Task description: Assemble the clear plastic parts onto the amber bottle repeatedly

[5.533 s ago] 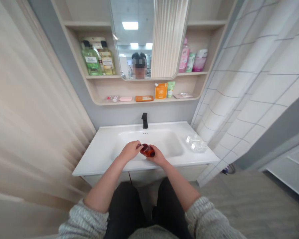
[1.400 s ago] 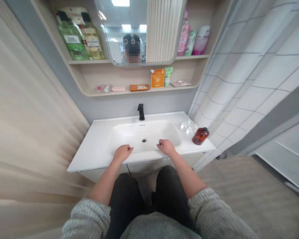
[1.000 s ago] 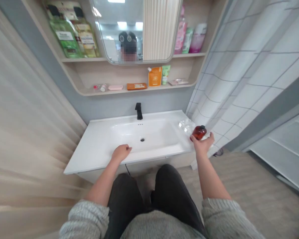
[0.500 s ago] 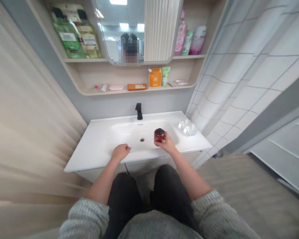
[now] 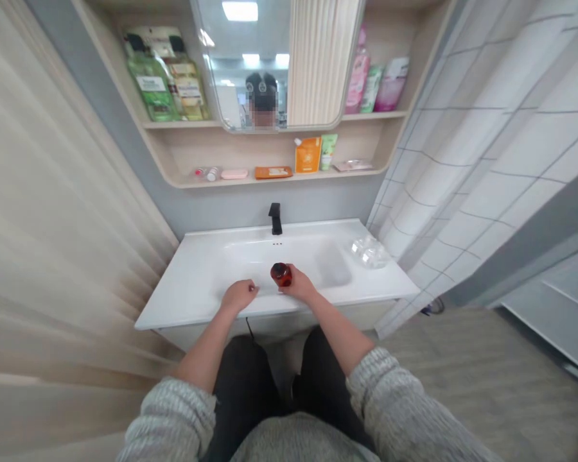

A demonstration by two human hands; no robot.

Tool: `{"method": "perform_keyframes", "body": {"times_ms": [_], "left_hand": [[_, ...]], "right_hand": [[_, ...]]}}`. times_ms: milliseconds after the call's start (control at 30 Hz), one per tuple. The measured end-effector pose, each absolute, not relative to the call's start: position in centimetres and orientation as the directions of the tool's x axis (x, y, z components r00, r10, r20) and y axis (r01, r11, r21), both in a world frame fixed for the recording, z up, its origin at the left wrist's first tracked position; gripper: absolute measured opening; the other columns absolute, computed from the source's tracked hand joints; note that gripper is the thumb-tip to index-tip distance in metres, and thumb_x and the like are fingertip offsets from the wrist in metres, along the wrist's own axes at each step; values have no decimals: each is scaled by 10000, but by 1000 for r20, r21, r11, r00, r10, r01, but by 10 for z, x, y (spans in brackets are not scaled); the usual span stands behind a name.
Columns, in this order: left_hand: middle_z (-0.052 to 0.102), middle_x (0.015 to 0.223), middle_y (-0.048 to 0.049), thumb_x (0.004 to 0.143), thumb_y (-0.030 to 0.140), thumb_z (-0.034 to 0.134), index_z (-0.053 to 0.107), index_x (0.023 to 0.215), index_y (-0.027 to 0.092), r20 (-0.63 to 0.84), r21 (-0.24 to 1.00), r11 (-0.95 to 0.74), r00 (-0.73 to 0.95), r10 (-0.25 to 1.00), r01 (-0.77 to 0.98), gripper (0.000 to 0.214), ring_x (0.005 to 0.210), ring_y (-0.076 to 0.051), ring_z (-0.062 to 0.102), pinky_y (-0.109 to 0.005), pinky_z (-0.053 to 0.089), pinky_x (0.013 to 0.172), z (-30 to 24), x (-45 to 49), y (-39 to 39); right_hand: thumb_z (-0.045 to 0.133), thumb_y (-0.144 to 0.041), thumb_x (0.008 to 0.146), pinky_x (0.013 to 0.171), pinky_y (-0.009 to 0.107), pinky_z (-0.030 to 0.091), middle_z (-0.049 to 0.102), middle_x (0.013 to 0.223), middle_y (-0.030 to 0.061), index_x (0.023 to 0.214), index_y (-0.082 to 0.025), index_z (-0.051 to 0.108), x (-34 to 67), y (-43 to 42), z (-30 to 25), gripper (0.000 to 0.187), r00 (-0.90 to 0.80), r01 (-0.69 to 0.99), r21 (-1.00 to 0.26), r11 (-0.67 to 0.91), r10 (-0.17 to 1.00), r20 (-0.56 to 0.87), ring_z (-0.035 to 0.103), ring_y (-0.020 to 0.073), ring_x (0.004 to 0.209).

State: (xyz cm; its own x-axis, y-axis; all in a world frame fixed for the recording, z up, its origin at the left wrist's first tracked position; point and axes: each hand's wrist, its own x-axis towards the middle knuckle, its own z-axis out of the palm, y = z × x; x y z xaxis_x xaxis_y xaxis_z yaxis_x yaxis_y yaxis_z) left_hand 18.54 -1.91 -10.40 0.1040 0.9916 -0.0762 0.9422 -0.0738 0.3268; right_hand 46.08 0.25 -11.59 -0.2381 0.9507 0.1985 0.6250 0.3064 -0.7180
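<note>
Over the white ceramic vanity basin (image 5: 197,289), I have the right hand (image 5: 298,285) closed around a round amber bottle (image 5: 281,274), held above the near part of the bowl. The bottle's dark wall keeps me from telling what is inside. The left hand (image 5: 238,296) holds nothing: it lies relaxed and half-open on the basin's near edge, just beside the bottle without touching it. A matte black faucet (image 5: 275,219) stands at the far edge. Toward the right end of the basin lies a clear plastic package (image 5: 370,253), well apart from both hands. Beyond, pale wood shelves (image 5: 279,182) frame a mirror (image 5: 241,38) and carry green bottles (image 5: 151,80), pink bottles (image 5: 358,70), an orange pouch (image 5: 308,154), a green tube (image 5: 328,151), a flat orange packet (image 5: 273,172) and a flat pink bar (image 5: 234,174).
</note>
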Motion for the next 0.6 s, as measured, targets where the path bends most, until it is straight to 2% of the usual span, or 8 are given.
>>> {"method": "perform_keyframes", "body": {"times_ms": [167,400,500,600], "left_hand": [[849,1183,-143,1055,449,594,841,1109,238,-63,329,-76,102,993,941,330,1120,-317,775,-369,542,931,-104,185,-20],[851,1138,-135,1045,430,603,833,1057,232,-37,361,-111,133,990,926,304,1087,-310,776,-371,552,934,-108,183,-18],[848,1110,-106,1040,398,608,818,1078,237,89,451,-183,160,983,874,267,1054,-284,775,-370,563,950,-109,179,-21],[832,1079,-63,1050,410,598,781,1213,252,264,601,-278,143,954,749,292,982,-240,766,-357,579,937,-108,179,-27]], "right_hand": [[969,-246,697,906,364,548,796,1226,95,1429,-210,593,460,3,-113,823,-206,635,-724,269,962,176,758,291,1066],[968,-261,703,935,369,557,802,1226,69,1443,-248,593,462,3,-114,829,-213,631,-726,272,961,175,761,287,1087],[968,-264,706,953,379,564,803,1236,75,1452,-246,600,461,3,-113,832,-230,637,-716,284,957,175,764,293,1098],[952,-233,707,1008,404,569,791,1299,93,1480,-241,602,459,4,-114,849,-278,631,-700,334,940,197,762,306,1151]]}}
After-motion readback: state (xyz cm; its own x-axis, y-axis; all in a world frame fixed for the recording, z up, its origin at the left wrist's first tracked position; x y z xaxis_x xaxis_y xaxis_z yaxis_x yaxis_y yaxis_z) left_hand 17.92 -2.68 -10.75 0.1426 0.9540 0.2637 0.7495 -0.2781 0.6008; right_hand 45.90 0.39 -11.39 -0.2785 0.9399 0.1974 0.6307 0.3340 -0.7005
